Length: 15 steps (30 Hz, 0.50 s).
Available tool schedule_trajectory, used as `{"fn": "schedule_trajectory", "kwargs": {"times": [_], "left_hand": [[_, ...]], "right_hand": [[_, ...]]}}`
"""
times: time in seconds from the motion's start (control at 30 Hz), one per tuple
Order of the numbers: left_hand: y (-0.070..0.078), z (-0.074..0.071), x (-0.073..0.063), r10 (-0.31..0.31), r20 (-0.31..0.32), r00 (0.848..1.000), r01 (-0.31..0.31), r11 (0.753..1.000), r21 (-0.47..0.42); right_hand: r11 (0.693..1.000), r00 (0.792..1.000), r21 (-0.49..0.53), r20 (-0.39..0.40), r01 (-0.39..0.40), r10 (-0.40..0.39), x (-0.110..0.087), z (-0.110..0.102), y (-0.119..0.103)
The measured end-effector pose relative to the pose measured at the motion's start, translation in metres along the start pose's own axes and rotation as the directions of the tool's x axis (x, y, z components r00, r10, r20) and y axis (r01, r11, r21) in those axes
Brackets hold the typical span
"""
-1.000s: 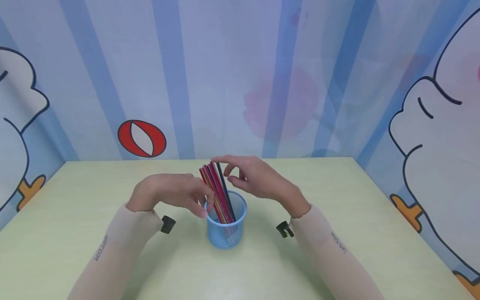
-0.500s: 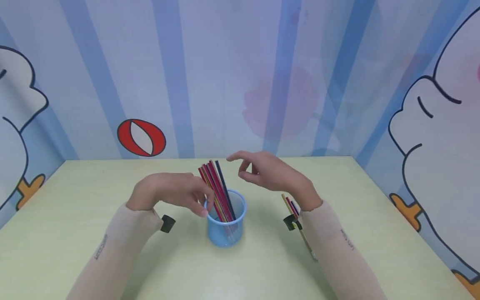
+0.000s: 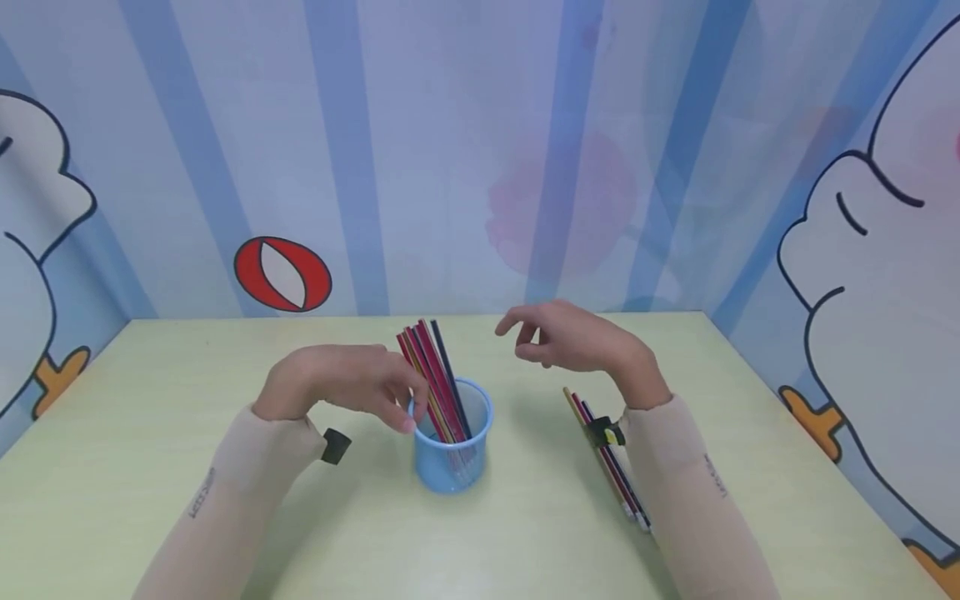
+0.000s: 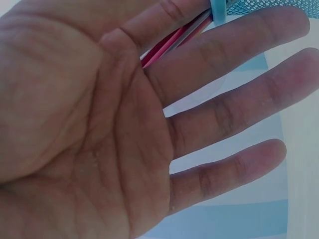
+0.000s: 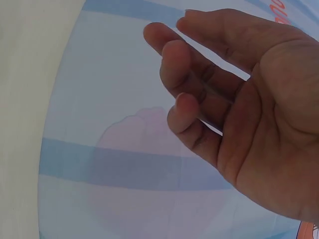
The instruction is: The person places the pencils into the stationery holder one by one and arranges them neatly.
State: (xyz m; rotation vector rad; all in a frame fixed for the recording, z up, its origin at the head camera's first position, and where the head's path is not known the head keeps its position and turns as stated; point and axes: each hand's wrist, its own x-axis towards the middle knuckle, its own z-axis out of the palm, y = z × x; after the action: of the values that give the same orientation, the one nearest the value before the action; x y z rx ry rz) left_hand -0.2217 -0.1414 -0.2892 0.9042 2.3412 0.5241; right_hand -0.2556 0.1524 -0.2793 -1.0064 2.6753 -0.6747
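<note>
A light blue mesh pen holder stands upright mid-table, with several long thin pencils, red, yellow and dark blue, leaning left in it. My left hand pinches its left rim between thumb and index finger. In the left wrist view, the other fingers stretch out straight, and the index fingertip reaches the blue rim. To the right of the holder my right hand hovers above the table, fingers loosely bent and holding nothing. Below its wrist lie several more pencils, partly hidden by the right sleeve.
The pale yellow table ends at the back against a blue-striped backdrop with printed cartoon shapes. A black wrist camera mount juts from the left cuff, another from the right one.
My right hand has drawn away from the pencil tops to the right, uncovering the pencils on the table. The left hand and the pen holder have stayed in place.
</note>
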Motion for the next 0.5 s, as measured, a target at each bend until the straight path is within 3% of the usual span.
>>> {"fn": "schedule_trajectory", "kwargs": {"times": [0.3,0.5], "left_hand": [[0.001,0.003,0.000,-0.029,-0.009,1.000,0.029,0.999,-0.013],[0.001,0.001,-0.002,-0.005,-0.010,1.000,0.005,1.000,0.001]], "right_hand": [[0.999,0.997,0.012,0.050,-0.053,0.052,-0.004,-0.003,0.015],[0.994,0.987,-0.021,0.121,-0.105,0.107,-0.006,-0.005,0.024]]}}
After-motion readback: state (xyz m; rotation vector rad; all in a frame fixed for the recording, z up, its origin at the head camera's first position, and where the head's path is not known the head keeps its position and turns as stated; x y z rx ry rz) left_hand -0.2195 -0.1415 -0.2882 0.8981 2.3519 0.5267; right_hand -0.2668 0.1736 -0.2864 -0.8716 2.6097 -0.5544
